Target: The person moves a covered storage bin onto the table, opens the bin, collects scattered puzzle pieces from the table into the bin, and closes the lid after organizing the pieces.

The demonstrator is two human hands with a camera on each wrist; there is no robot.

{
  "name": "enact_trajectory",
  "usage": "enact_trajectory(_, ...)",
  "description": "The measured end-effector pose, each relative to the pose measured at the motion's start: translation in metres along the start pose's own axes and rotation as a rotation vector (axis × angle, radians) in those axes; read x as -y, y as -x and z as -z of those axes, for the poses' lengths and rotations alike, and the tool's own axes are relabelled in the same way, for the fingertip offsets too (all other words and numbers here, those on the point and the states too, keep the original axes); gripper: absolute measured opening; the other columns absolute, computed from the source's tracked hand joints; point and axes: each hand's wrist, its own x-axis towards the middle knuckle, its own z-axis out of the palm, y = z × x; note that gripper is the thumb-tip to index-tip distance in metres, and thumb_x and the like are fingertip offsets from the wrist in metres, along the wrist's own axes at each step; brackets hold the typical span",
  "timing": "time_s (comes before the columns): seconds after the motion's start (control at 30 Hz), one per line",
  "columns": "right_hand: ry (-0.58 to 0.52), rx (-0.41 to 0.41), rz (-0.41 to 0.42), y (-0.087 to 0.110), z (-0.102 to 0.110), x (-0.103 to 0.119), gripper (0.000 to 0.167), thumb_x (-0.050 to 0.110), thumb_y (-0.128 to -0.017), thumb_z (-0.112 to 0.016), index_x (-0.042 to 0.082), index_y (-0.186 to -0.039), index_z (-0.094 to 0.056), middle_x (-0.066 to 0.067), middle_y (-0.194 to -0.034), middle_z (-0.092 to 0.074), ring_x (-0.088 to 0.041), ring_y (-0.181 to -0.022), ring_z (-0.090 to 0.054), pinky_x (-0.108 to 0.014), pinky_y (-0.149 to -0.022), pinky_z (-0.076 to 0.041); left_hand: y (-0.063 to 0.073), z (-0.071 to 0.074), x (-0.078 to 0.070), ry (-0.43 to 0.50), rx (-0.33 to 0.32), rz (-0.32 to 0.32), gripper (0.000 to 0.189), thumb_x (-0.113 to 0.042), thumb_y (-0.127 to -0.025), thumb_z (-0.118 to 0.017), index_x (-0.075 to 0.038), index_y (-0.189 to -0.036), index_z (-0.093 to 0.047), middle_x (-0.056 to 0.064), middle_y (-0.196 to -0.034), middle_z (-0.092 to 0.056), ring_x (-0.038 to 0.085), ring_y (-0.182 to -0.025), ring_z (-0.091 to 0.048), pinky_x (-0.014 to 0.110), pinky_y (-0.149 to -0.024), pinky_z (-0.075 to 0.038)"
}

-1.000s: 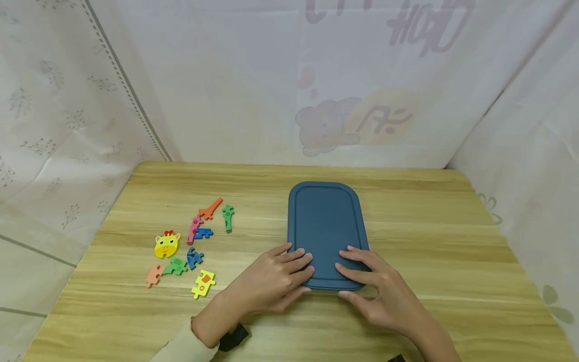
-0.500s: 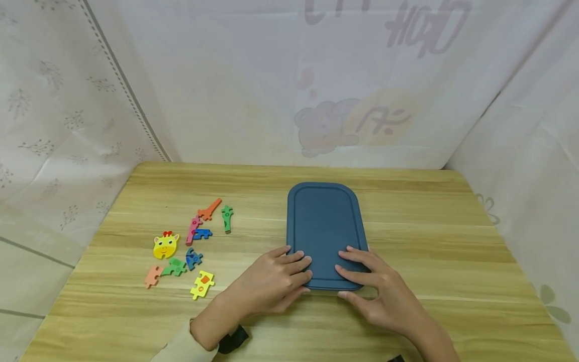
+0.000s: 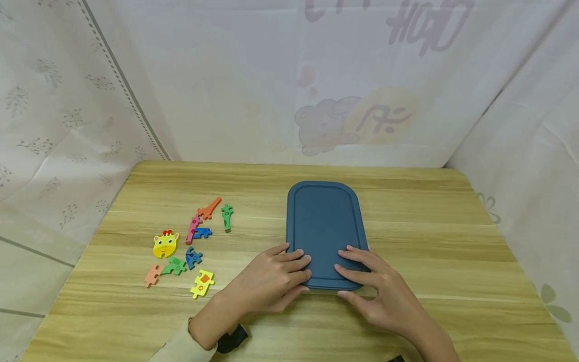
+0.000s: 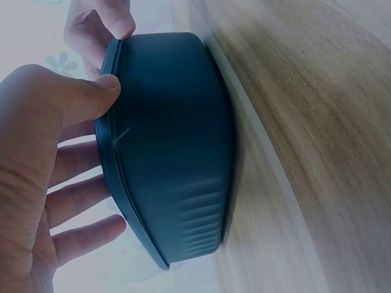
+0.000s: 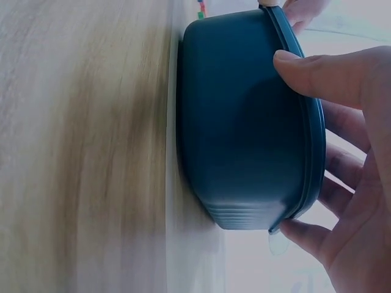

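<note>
A dark blue lidded plastic box stands on the wooden table, ribbed low on its side. Its flat rounded lid is on. My left hand grips the lid's near left corner: the thumb lies against the front rim, several fingers rest on top, and the little finger is along the left edge. At the near right corner my right hand holds the lid the same way, thumb at the rim and fingers spread over the top and right edge. Whatever is inside the box is hidden.
Several puzzle pieces lie loose at the left, among them a yellow giraffe head, a yellow piece and an orange one. Printed cloth hangs behind the table's far edge and along both sides.
</note>
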Motion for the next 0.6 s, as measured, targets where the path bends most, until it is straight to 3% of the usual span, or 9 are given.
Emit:
enact_trajectory(0.4,0.006,-0.001,0.031,0.0013,0.0019,-0.0007,0.064,0.018,-0.073,-0.097,0.022,-0.133,-0.075,-0.002,-0.146,-0.067,-0.026,-0.142,-0.057,-0.007,-0.126,-0.021,0.0025,-0.0027,0.0014,0.066,-0.049,0.01,0.026,-0.042,-0.102,-0.07,-0.024,-0.116,-0.082,-0.002,-0.13,-0.077,0.015,-0.126,-0.072,0.044,-0.113,-0.055)
enact_trajectory(0.6,0.016,-0.014,0.051,0.0015,0.0032,-0.0009,0.063,0.019,-0.073,-0.097,0.022,-0.133,-0.076,-0.003,-0.145,-0.067,-0.025,-0.141,-0.057,-0.009,-0.127,-0.021,0.0022,-0.0019,0.0023,0.164,-0.059,0.036,0.025,-0.04,-0.101,-0.072,-0.022,-0.115,-0.083,-0.001,-0.129,-0.078,0.018,-0.127,-0.072,0.047,-0.116,-0.052)
